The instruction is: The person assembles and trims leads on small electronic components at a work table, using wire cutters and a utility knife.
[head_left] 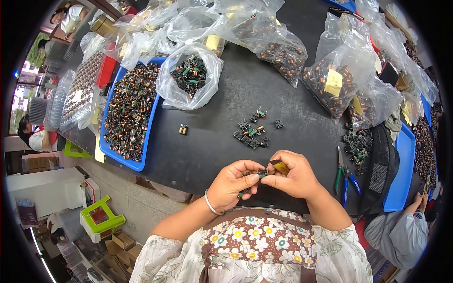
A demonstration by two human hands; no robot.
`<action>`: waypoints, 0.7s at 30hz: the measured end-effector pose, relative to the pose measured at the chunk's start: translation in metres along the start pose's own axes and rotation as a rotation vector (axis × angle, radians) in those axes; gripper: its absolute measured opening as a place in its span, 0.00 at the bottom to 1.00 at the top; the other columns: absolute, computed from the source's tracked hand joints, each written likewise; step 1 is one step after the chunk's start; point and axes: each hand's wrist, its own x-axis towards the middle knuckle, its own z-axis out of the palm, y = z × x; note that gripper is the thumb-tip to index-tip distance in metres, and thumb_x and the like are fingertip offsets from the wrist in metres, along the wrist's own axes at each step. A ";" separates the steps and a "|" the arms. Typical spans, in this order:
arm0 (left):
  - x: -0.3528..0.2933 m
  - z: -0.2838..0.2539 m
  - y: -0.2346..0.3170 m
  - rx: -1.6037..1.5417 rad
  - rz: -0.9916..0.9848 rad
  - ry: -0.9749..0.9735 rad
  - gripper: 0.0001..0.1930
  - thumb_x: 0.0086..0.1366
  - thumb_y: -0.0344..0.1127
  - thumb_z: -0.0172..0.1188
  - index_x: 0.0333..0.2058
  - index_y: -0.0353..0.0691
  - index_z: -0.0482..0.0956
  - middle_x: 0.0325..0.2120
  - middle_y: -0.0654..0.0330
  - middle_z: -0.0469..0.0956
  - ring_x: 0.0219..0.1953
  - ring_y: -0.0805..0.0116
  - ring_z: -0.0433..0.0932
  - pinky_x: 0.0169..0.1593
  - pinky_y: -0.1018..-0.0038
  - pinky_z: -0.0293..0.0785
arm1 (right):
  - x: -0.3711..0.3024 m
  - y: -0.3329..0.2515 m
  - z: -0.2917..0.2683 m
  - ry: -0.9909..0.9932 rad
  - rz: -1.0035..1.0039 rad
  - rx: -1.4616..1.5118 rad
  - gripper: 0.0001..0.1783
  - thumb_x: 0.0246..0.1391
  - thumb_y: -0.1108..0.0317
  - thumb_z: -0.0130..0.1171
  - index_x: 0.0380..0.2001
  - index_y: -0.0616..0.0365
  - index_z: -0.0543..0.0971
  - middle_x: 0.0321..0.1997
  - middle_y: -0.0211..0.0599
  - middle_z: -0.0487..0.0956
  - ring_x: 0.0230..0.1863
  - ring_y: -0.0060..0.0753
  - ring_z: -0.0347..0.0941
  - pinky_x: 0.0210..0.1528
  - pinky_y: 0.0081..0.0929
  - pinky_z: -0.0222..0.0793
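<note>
Close to the table's near edge, my left hand [231, 185] is closed, pinching a small black-and-green coil component [262, 173] between thumb and forefinger. Another dark and green piece [244, 192] shows under its curled fingers. My right hand [298, 175] grips a short yellow blade-like tool [280, 167] with a dark pointed tip, and its thumb rests against the coil component. Just beyond both hands lies a loose pile of black and green components [250, 136]. A single copper-wound coil [183, 129] sits apart to the left.
On the left, a blue tray [138, 166] holds many copper coils beside an open plastic bag [211, 94] of green components. Filled bags [325, 94] line the back and right. Green-handled pliers [338, 172] and blue-handled tools [346, 191] lie right. A co-worker's hands [417, 203] are far right.
</note>
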 end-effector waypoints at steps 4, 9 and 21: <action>0.000 0.001 0.000 -0.013 0.021 -0.001 0.09 0.60 0.28 0.55 0.40 0.36 0.70 0.31 0.62 0.73 0.23 0.80 0.70 0.20 0.87 0.62 | 0.001 0.003 -0.001 -0.028 0.067 0.077 0.13 0.38 0.71 0.67 0.25 0.62 0.73 0.26 0.29 0.72 0.26 0.16 0.65 0.29 0.16 0.61; -0.003 0.002 0.000 -0.001 0.048 0.025 0.08 0.60 0.27 0.56 0.38 0.37 0.70 0.31 0.62 0.73 0.22 0.80 0.69 0.19 0.87 0.61 | 0.003 0.004 -0.001 -0.049 0.027 0.121 0.10 0.39 0.73 0.65 0.27 0.63 0.75 0.30 0.32 0.73 0.32 0.19 0.68 0.35 0.19 0.62; -0.002 0.002 -0.002 -0.018 0.118 0.017 0.09 0.59 0.26 0.56 0.38 0.38 0.69 0.31 0.62 0.71 0.23 0.79 0.69 0.19 0.87 0.61 | 0.004 0.010 0.003 -0.060 0.044 0.264 0.11 0.41 0.75 0.63 0.33 0.63 0.79 0.33 0.33 0.73 0.35 0.22 0.69 0.38 0.19 0.64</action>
